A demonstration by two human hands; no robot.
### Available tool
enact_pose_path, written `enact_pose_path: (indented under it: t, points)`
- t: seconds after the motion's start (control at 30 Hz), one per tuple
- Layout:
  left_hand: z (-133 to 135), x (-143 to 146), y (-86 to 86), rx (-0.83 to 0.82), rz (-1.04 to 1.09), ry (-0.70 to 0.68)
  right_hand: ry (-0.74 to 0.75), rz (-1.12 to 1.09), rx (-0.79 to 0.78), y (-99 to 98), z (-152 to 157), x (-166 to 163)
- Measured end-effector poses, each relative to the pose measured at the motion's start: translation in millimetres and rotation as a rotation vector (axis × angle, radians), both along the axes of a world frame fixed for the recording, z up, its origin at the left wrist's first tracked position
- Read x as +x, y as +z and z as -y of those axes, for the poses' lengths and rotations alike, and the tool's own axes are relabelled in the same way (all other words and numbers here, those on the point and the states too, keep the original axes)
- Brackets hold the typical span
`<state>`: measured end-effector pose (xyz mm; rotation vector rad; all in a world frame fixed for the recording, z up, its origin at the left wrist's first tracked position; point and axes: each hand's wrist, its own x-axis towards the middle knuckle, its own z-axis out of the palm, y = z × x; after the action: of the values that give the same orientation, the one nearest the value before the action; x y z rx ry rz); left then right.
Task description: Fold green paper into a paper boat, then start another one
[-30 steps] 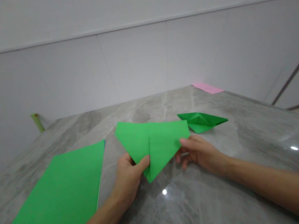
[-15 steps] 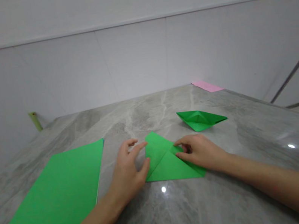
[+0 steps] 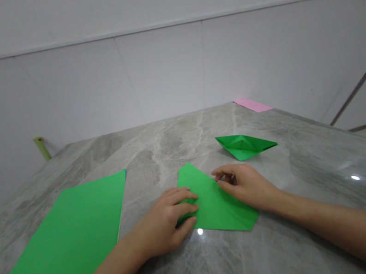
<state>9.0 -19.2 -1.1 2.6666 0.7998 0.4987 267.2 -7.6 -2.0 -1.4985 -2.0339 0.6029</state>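
A folded piece of green paper (image 3: 211,202) lies on the grey marbled tabletop between my hands, a plain face upward. My left hand (image 3: 169,221) rests over its left side, fingers spread and lying on the paper. By the upper right edge is my right hand (image 3: 245,185), its fingers curved, with a small gap between thumb and index finger. Some of its fingertips are hidden behind the others. Beyond it sits a folded green paper boat (image 3: 245,145), apart from both hands.
Large green sheets (image 3: 66,236) lie in a stack to the left, partly under my left forearm. A pink sheet (image 3: 253,104) lies at the far right edge of the tabletop (image 3: 183,137). A light green post-like object (image 3: 42,149) stands at the far left, near the white wall (image 3: 165,70).
The green paper shows a plain face where creased flaps showed before, and its lower edge reaches nearer. My left hand has moved down and right onto it. My right hand has barely moved.
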Motion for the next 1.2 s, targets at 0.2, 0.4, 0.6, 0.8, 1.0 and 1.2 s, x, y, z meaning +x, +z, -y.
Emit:
enact_pose_path:
  t: [0.2, 0.4, 0.6, 0.8, 1.0, 1.2]
  points:
    - [1, 2, 4.1, -0.051, 0.040, -0.045, 0.004, -0.127, -0.034, -4.4, -1, -1]
    - [0, 2, 3.9, -0.048, 0.074, -0.046, 0.133, -0.277, -0.122, -6.6, 2, -4]
    - [-1, 2, 0.3, -0.054, 0.105, -0.044, 0.201, -0.341, -0.108, -7.9, 7, -7]
    - [0, 2, 2.6, -0.071, 0.133, -0.073, 0.280, -0.386, -0.094, -8.4, 7, -6]
    - [0, 1, 2.3, -0.093, 0.129, -0.078, 0.285, -0.333, -0.024, -12.6, 6, -5]
    - [-1, -3, -2.3, -0.118, 0.092, -0.035, 0.319, -0.358, -0.010, -17.7, 6, -4]
